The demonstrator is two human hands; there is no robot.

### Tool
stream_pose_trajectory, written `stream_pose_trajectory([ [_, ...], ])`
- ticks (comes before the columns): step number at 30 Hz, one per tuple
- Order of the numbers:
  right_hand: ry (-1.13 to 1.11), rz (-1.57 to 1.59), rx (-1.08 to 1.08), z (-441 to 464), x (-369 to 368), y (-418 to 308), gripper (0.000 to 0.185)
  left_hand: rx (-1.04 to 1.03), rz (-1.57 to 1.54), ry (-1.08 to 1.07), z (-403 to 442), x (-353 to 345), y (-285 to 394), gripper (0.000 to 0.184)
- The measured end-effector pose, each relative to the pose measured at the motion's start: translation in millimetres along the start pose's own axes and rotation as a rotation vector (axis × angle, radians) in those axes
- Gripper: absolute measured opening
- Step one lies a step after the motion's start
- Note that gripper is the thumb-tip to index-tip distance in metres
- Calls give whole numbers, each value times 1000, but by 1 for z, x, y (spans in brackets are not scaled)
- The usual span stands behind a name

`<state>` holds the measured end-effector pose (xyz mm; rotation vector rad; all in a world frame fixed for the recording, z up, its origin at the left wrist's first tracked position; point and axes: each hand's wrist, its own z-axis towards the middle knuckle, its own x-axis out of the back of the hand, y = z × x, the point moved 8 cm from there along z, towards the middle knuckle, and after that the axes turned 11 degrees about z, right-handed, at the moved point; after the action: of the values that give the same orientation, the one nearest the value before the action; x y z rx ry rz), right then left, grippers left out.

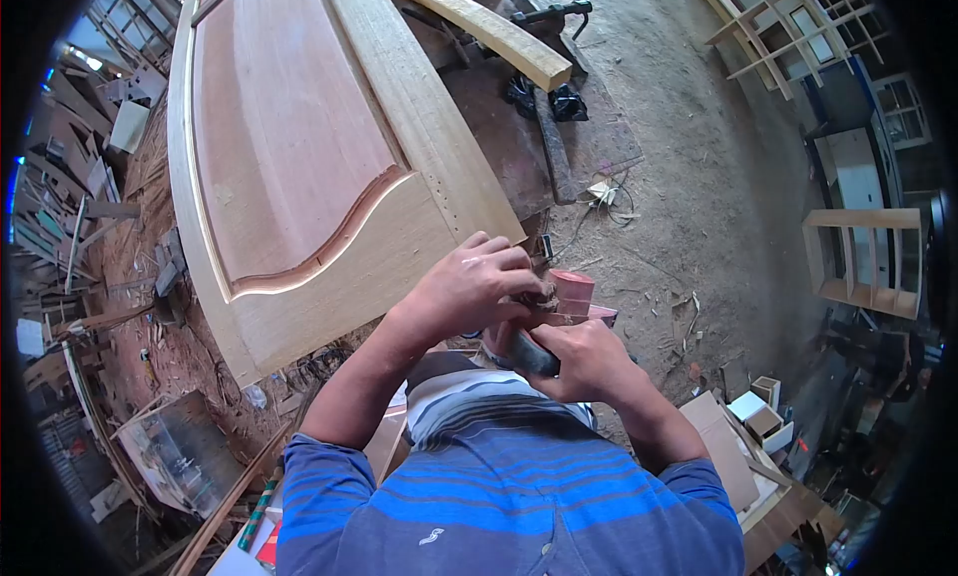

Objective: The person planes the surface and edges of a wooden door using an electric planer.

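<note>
A wooden door panel with a curved, moulded inset lies in front of me, its near corner by my hands. My right hand is wrapped round a tool with a dark rounded end, close to my body. Just beyond the panel's corner, my left hand has its fingers curled over something brown at the tool's far side, too small to make out. A reddish cylinder stands right behind the hands.
A long wood beam and a black clamp lie beyond the panel. A thin cord runs over the dusty floor. Wood scraps are piled at left; a wooden shelf frame is at right.
</note>
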<state>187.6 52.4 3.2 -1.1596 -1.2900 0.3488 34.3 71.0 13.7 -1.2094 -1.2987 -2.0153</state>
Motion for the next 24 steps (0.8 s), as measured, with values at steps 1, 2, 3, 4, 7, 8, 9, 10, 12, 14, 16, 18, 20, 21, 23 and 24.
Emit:
stream_pose_trajectory([
  [1, 16, -1, 8, 2, -3, -1, 32, -37, 69, -9, -5, 0, 1, 23],
  [2, 31, -1, 16, 4, -5, -3, 29, -73, 138, -19, -8, 0, 2, 20],
  [3, 13, 5, 2, -7, 1, 5, 31, -79, 146, 6, 3, -9, 13, 20],
  [4, 4, 9, 0, -6, 2, 6, 33, -88, 170, 31, 7, -8, 14, 19],
  [7, -35, 3, -8, -10, -3, 6, 35, 166, -10, 133, 9, -9, -8, 17],
  [8, -48, -7, -10, -11, -5, 6, 35, 295, -110, 175, 8, -11, -19, 17],
  [9, -45, 4, -10, -11, -4, 6, 35, 396, -211, 123, 6, -18, -26, 18],
  [10, -41, 15, -9, -10, -4, 6, 35, 495, -310, 70, 4, -26, -32, 19],
  [12, -38, 20, 1, -10, -5, 7, 35, 572, -464, 15, 4, -34, -33, 23],
  [14, -36, 9, 17, -12, -10, 9, 35, 523, -571, 7, 9, -33, -25, 29],
  [16, -66, -8, -11, -13, -11, 9, 36, 586, -594, -33, 6, -49, -41, 35],
  [18, -84, -14, -24, -16, -12, 10, 37, 685, -609, -24, 4, -63, -67, 37],
  [20, -92, -9, -23, -19, -12, 12, 37, 805, -755, 102, -8, -79, -103, 37],
  [21, -107, -24, -31, -21, -13, 13, 38, 863, -830, 164, -8, -72, -107, 37],
  [23, -137, -52, -50, -24, -14, 14, 39, 872, -783, -4, -4, -71, -95, 52],
  [24, -146, -55, -62, -24, -14, 14, 39, 814, -735, -112, -1, -74, -83, 57],
])
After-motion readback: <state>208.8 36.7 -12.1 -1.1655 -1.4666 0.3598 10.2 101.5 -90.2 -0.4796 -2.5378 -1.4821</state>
